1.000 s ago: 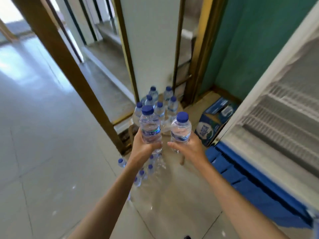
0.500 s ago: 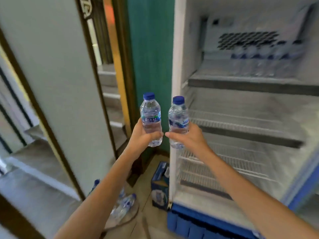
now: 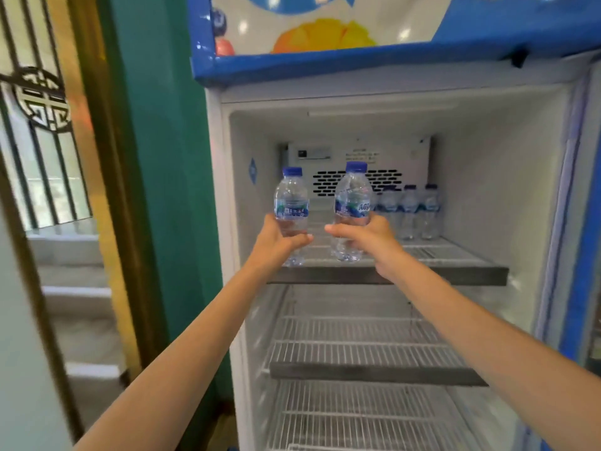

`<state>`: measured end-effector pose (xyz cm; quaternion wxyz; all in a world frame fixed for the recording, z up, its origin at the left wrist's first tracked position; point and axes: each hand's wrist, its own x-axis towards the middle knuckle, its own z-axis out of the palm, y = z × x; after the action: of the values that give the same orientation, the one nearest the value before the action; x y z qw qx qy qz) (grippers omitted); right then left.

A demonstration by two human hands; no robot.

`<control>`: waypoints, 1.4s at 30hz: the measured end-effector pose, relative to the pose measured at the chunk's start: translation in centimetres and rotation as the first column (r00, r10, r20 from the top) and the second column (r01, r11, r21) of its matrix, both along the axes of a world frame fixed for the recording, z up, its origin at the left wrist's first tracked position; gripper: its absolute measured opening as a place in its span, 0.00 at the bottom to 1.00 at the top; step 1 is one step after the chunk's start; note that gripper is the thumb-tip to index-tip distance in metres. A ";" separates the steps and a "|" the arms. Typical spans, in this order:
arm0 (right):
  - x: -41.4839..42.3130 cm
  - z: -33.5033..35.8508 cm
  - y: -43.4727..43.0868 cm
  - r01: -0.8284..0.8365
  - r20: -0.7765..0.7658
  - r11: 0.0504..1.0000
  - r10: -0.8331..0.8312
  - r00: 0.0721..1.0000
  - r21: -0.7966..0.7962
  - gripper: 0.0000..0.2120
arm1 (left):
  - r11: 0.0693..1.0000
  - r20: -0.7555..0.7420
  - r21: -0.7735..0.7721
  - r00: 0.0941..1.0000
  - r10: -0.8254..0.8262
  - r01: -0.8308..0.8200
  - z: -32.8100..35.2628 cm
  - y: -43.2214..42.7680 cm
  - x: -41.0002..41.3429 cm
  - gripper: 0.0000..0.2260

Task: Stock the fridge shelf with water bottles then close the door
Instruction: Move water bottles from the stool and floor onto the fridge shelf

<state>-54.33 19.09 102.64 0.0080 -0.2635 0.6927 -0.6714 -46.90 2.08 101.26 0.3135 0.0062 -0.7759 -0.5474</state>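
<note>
My left hand grips a small clear water bottle with a blue cap, held upright at the left front of the fridge's top shelf. My right hand grips a second such bottle, upright just right of the first. Both bottles hang over the shelf's front edge; whether their bases touch the wire I cannot tell. Several stocked bottles stand in a row at the back right of the same shelf.
The fridge stands open, with a blue header and fruit picture on top. Two lower wire shelves hold nothing. Its door edge runs down the right. A teal wall and a staircase lie to the left.
I have turned from the floor stock to the fridge and raised both bottles from the lower shelves up to the top shelf, moving closer to the opening.
</note>
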 end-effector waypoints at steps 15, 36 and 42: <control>-14.8 -2.8 -5.5 0.168 0.159 0.981 -0.181 0.971 0.093 0.23 | 0.978 0.158 0.156 0.981 0.116 -0.141 -1.5 -6.0 -21.2 0.31; -20.9 -4.0 -1.9 -0.393 0.224 0.813 0.325 0.919 0.429 0.33 | 0.997 0.516 -0.022 0.853 0.076 -0.076 -3.7 -8.3 -31.4 0.45; -22.1 -4.6 -0.9 -0.485 0.225 0.801 0.431 0.874 0.350 0.31 | 0.992 0.445 -0.091 0.888 0.119 -0.087 -4.4 -7.8 -32.6 0.38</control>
<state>-76.40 18.21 98.02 0.2699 -0.3700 0.7272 -0.5114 -79.48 -5.74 96.88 0.1546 0.1626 -0.8443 -0.4867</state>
